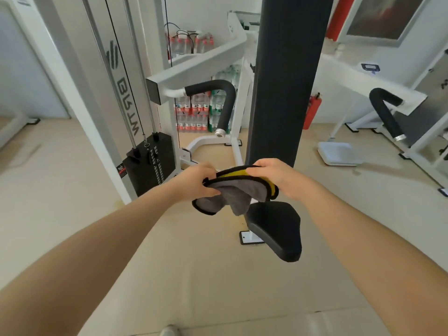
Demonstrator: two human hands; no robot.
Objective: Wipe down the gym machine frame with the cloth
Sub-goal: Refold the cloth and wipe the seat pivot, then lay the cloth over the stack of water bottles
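Grey microfibre cloth [230,195] with a yellow reverse and black edging, bunched between both hands in the middle of the head view, just in front of the lower end of the black back pad [286,81]. Held up in the air, apart from the white gym machine frame [201,61], with loose grey folds hanging down over the black seat pad [276,229].

Left hand [196,183] curled round the cloth's left edge, thumb on the underside and fingers [206,167] folded over the black trim. Right hand [274,175] gripping the yellow side from above, fingers bent over the top fold. Both bare forearms stretched forward from the bottom corners of the picture.

Behind the hands, upright and tall: the back pad, with the seat pad below it on a white post. To the left, the black weight stack [148,163] with its guide rods and cable, beside a pale upright panel carrying grey lettering. Above the stack, a white frame arm ending in a curved handle with black foam grip [218,93] and a silver end cap.

Further back against the wall, shrink-wrapped packs of water bottles [194,115], red-labelled and green-labelled, stacked on the floor, with more on a higher level. Red fire extinguisher [312,112] just right of the back pad. On the right, a second black foam handle [385,112] on another white frame, and a white square scale [339,154] on the beige floor [72,190].
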